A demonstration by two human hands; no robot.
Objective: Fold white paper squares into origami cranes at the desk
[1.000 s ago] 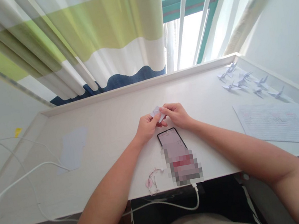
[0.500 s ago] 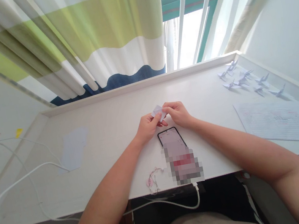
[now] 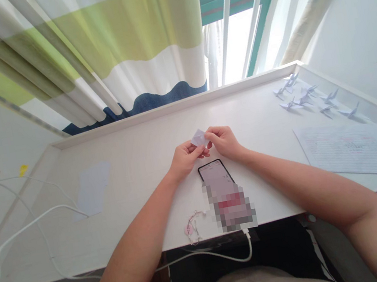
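Between my two hands is a small folded square of white paper (image 3: 198,136), turned corner-up like a diamond. My left hand (image 3: 187,156) pinches its lower left side, with the thumb on top and fingers beneath. At the paper's right corner, the thumb and index finger of my right hand (image 3: 223,140) are closed on it. Just below the hands a smartphone (image 3: 215,175) lies on the white desk (image 3: 140,154), its screen lit and partly pixelated. Several folded white paper cranes (image 3: 306,97) stand in a group at the back right.
A written sheet of paper (image 3: 354,150) lies on the right side. Blank paper (image 3: 93,189) rests on the left, with white cables (image 3: 24,226) crossing there. A beaded strap with a pink charm (image 3: 188,230) is left of the phone. A raised rim (image 3: 175,106) borders the desk's back.
My left thumb has slid down off the paper's face, so more of the folded square shows. Both hands stay in nearly the same place. The view has shifted slightly.
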